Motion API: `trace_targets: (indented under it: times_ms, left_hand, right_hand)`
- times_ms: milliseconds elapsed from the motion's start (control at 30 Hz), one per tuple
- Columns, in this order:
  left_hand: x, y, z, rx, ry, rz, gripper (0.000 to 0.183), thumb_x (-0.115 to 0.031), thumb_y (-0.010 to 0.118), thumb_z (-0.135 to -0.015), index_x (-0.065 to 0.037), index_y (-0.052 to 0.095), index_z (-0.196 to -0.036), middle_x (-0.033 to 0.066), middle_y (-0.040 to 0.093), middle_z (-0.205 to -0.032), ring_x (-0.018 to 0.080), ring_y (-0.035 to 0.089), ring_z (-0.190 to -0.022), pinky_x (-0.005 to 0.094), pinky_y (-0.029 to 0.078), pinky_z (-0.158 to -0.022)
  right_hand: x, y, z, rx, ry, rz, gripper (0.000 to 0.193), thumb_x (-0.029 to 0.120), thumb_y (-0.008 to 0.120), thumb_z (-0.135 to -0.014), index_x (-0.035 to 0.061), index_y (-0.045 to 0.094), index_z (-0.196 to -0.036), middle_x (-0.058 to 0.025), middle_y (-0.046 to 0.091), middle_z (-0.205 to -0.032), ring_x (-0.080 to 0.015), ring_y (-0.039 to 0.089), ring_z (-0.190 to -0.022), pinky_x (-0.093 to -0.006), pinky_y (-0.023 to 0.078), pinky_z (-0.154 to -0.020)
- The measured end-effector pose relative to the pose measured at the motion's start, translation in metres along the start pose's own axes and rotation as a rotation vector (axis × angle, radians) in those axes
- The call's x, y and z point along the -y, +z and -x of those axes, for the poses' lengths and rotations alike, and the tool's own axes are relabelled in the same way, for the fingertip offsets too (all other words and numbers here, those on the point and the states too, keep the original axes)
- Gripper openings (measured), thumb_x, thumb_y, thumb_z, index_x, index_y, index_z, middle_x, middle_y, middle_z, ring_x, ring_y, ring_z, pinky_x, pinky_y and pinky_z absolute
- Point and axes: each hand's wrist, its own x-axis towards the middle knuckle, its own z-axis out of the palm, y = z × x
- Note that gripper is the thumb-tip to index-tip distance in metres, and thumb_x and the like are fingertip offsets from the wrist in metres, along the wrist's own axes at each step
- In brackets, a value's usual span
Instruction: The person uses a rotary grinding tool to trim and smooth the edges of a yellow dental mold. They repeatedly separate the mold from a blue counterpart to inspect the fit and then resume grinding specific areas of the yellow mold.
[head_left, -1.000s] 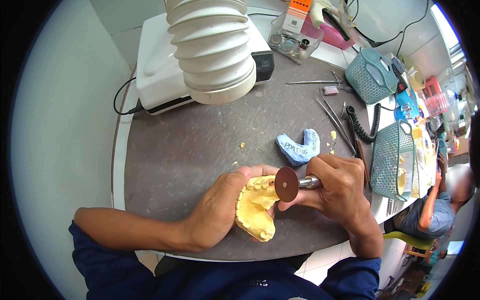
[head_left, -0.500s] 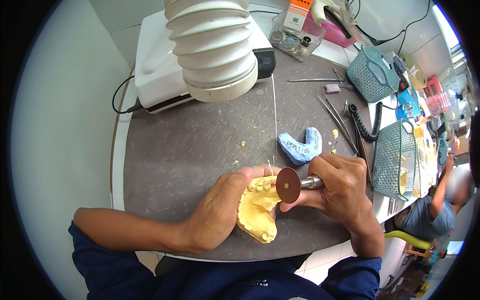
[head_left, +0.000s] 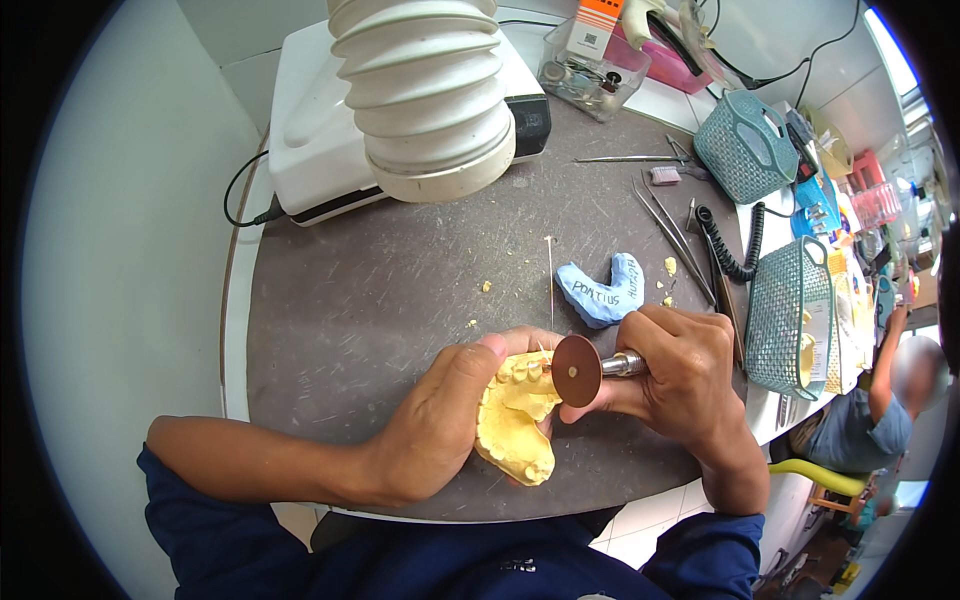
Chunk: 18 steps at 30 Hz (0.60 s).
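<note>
Evidently both hands were occupied, low over the near part of a scratched dark grey worktop (head_left: 350, 320). Left hand (head_left: 425, 435) curled round the left side of a yellow dental cast (head_left: 515, 435), thumb laid toward its upper edge; some fingers passed behind and could not be seen. Cast tipped, its row of teeth facing up, open arch toward the right. Right hand (head_left: 680, 375) wrapped round a silver handpiece (head_left: 622, 365), fingers folded, thumb beneath. A brown disc (head_left: 577, 370) sat on the tool's tip, at the upper right of the cast; it overlapped the edge there, and contact could not be told. A thin pale streak (head_left: 551, 280) ran up from that spot.

Just beyond the hands lay a blue horseshoe-shaped piece (head_left: 603, 290) bearing dark handwriting, yellow crumbs (head_left: 671, 267) near it. Farther right: slender metal tools (head_left: 670, 235), a black coiled cord (head_left: 740, 255), and a teal basket (head_left: 785, 325) holding yellow pieces. A broad white ribbed hose (head_left: 430, 100) hung in front of a white machine (head_left: 310, 130). Far right, a person (head_left: 865, 425) sat with an arm raised.
</note>
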Motion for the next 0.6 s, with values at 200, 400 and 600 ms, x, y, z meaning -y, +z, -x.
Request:
trace_targets:
  times_ms: [200, 400, 600]
  left_hand:
    - [0.0007, -0.0014, -0.0012, 0.028, 0.043, -0.057, 0.068, -0.055, 0.026, -0.1, 0.001, 0.051, -0.129, 0.0105, 0.063, -0.091, 0.0166, 0.063, -0.079, 0.0293, 0.053, -0.072]
    - [-0.0005, -0.0003, -0.0011, 0.036, 0.033, -0.018, 0.07, -0.058, 0.028, -0.1, 0.001, 0.051, -0.129, 0.01, 0.062, -0.09, 0.0162, 0.062, -0.079, 0.0287, 0.053, -0.071]
    - [-0.0073, 0.0, -0.0029, 0.094, 0.018, 0.018, 0.071, -0.059, 0.028, -0.1, 0.001, 0.051, -0.128, 0.0096, 0.062, -0.089, 0.0158, 0.062, -0.078, 0.0282, 0.052, -0.069]
  right_hand:
    - [0.0019, -0.0016, -0.0009, 0.01, -0.009, 0.032, 0.065, 0.068, 0.074, -0.065, 0.01, 0.045, -0.059, -0.0013, 0.044, -0.048, -0.0183, 0.05, -0.04, -0.0304, 0.039, -0.041]
    - [0.0027, -0.0026, -0.0022, 0.008, -0.017, 0.03, 0.065, 0.067, 0.075, -0.064, 0.0097, 0.045, -0.059, -0.0015, 0.045, -0.049, -0.0185, 0.05, -0.04, -0.0305, 0.039, -0.041]
    - [0.0017, -0.0004, -0.0007, -0.041, 0.015, 0.002, 0.067, 0.065, 0.08, -0.056, 0.0088, 0.044, -0.057, -0.0015, 0.042, -0.049, -0.0167, 0.046, -0.04, -0.0308, 0.034, -0.04]
